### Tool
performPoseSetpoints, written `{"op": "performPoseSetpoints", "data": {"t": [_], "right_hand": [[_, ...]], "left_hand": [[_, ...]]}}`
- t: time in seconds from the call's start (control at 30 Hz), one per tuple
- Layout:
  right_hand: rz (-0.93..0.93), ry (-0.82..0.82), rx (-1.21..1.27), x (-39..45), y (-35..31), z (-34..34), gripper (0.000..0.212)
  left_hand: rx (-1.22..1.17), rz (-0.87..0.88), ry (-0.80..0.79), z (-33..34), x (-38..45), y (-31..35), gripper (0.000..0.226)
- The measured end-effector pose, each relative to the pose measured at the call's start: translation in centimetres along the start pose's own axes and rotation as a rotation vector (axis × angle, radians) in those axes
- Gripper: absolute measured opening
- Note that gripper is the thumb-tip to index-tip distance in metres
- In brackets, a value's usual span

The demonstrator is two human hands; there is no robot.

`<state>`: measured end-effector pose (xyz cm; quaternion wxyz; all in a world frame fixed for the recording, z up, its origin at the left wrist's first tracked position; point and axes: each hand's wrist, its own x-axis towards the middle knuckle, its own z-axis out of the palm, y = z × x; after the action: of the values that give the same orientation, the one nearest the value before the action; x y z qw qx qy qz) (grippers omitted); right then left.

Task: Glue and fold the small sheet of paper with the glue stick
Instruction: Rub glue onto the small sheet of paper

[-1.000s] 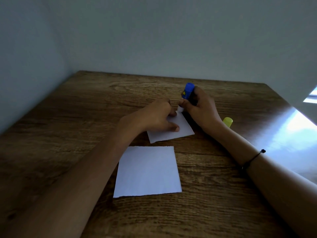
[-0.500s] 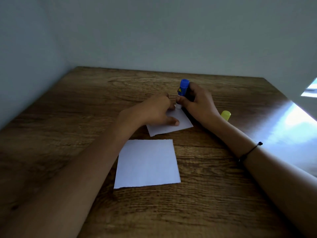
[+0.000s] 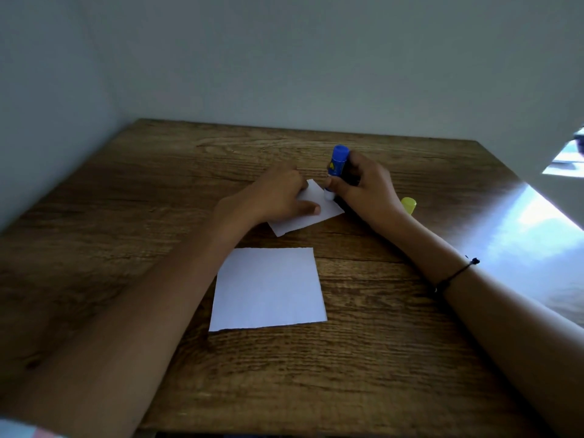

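A small white sheet of paper (image 3: pixel 311 213) lies flat on the wooden table (image 3: pixel 363 358), past the middle. My left hand (image 3: pixel 273 199) presses down on its left part, fingers spread over it. My right hand (image 3: pixel 366 188) grips a blue glue stick (image 3: pixel 337 164) held nearly upright, its white tip touching the sheet near its far right edge. The stick's lower body is hidden by my fingers.
A larger white sheet (image 3: pixel 268 289) lies nearer to me, just below the small one. A yellow cap (image 3: pixel 408 204) sits on the table behind my right wrist. Walls close off the table's far and left sides. Bright light falls on the right part.
The glue stick has stood up straighter and its tip has slid along the small sheet's right edge. My left hand stays pressed on the paper.
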<state>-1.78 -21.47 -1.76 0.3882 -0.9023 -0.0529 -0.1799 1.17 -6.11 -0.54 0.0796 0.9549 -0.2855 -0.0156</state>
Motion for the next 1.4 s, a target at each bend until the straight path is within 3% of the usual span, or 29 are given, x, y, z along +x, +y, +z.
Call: {"op": "performPoseSetpoints", "data": {"t": [0.4,1.1,1.23,1.33,1.4], "right_hand": [[-0.005,-0.016,0.004,0.6,0.3,0.2,0.038],[0.006,0.027,0.002,-0.3,0.6,-0.5,0.036],[0.049,0.098,0.041,-0.3,0.5,-0.5,0.031],[0.081,0.144,0.071,-0.1,0.5,-0.7,0.027],[0.096,0.152,0.081,0.0,0.5,-0.7,0.027]], "left_hand": [[0.049,-0.006,-0.01,0.0,0.0,0.1,0.051],[0.287,-0.149,0.176,0.8,0.0,-0.5,0.064],[0.344,-0.196,0.221,0.7,-0.2,-0.2,0.065],[0.116,-0.061,0.284,0.3,-0.2,-0.4,0.041],[-0.063,0.094,0.164,-0.4,-0.2,-0.8,0.035]]}}
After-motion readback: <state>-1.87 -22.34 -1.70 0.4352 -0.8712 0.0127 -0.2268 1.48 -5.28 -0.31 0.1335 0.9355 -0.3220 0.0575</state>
